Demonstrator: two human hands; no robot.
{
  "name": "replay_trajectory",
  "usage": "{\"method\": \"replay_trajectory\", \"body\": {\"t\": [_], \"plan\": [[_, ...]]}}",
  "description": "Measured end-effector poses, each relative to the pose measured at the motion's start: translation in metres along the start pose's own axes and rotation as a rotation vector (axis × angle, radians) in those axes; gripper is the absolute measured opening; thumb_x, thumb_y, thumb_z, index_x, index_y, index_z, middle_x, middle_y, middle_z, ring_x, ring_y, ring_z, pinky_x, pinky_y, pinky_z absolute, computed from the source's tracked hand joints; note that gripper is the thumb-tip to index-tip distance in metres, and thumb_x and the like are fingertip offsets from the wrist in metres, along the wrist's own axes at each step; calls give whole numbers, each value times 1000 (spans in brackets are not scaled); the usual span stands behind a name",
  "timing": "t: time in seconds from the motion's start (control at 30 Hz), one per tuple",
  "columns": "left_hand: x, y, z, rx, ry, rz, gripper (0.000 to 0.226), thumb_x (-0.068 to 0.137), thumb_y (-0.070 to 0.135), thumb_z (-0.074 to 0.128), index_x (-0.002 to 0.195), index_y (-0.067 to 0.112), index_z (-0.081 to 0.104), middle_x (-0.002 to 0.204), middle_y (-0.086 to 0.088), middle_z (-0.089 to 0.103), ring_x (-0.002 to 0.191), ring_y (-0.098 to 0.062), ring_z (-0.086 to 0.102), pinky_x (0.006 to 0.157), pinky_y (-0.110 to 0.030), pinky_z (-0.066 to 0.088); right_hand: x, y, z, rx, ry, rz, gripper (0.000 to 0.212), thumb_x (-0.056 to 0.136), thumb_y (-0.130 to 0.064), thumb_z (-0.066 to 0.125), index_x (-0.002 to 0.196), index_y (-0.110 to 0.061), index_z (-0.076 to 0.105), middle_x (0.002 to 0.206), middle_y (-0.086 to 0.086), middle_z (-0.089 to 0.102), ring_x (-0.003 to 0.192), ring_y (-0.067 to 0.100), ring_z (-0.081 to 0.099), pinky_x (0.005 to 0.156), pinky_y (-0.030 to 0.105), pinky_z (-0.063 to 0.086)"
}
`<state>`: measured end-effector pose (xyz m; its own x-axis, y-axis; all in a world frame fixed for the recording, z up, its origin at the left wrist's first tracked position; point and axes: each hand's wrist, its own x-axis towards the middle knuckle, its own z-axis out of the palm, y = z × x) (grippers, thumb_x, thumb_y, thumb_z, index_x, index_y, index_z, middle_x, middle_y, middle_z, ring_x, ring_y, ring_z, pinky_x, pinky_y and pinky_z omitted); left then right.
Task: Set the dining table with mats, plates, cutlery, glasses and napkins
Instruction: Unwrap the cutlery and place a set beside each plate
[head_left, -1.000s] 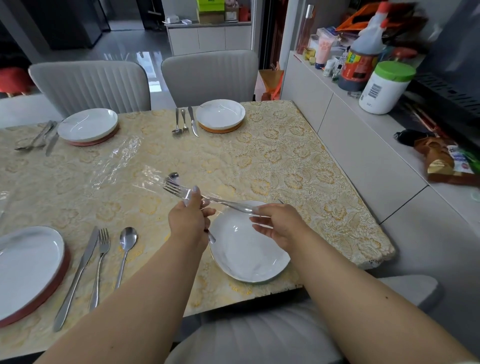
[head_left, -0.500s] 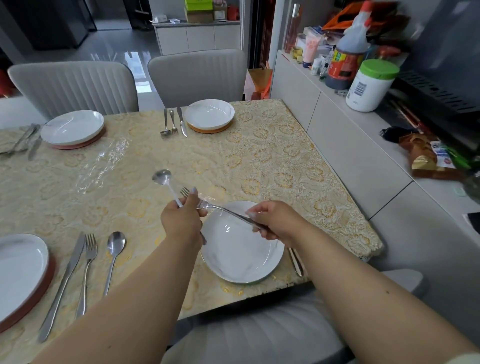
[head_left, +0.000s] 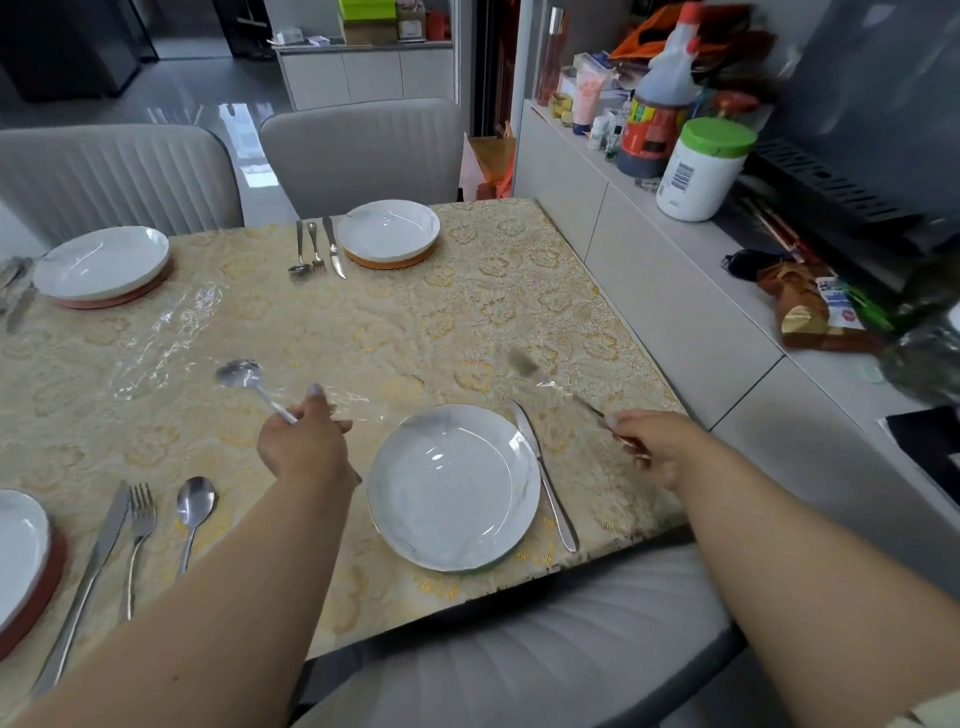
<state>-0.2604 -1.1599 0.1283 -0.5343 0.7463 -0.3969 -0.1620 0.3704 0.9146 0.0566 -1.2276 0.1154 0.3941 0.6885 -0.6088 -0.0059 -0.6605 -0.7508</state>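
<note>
A white plate (head_left: 452, 488) lies at the near edge of the gold-patterned table (head_left: 467, 322), with a knife (head_left: 545, 478) flat along its right side. My left hand (head_left: 306, 441) holds a spoon (head_left: 241, 375) by its handle, above the table left of the plate, bowl pointing away. My right hand (head_left: 654, 447) grips a fork (head_left: 524, 364) by its handle, right of the knife; the fork is blurred and its tines point away. Clear plastic wrap (head_left: 353, 402) trails by my left hand.
Three other places have a plate with a knife, fork and spoon: far right (head_left: 389, 228), far left (head_left: 101, 262) and near left (head_left: 21, 545). Grey chairs (head_left: 363, 145) stand behind the table. A sideboard (head_left: 675, 291) with bottles and a tub (head_left: 701, 171) runs along the right.
My hands have drawn apart: the right one carried the fork from over the plate to the right of the knife, and the left kept the spoon. The knife now lies beside the plate.
</note>
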Motion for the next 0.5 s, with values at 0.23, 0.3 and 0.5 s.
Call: {"method": "replay_trajectory", "body": {"t": [0.23,0.3,0.5], "plan": [[-16,-10,9,-17,-60,-101,32,94,42,58,91,10,63,69,-2,61,47,-18,39,39,-25,40,17,21,18,-430,-92,317,37,99,-15,50,133,0,50,77,7,48,61,15,41,56,24,34],[-19,-11,10,-4,-71,-101,33,94,42,58,85,11,62,68,-3,60,47,-18,36,40,-23,38,15,21,27,-601,-160,365,43,101,-25,47,138,-4,44,92,9,55,68,17,45,62,26,39],[-20,-15,12,-2,-86,-116,33,93,42,60,82,11,63,64,-3,57,43,-17,34,41,-22,35,15,23,39,-888,-240,339,37,102,-32,39,84,-3,53,84,14,59,67,20,57,70,30,46]]}}
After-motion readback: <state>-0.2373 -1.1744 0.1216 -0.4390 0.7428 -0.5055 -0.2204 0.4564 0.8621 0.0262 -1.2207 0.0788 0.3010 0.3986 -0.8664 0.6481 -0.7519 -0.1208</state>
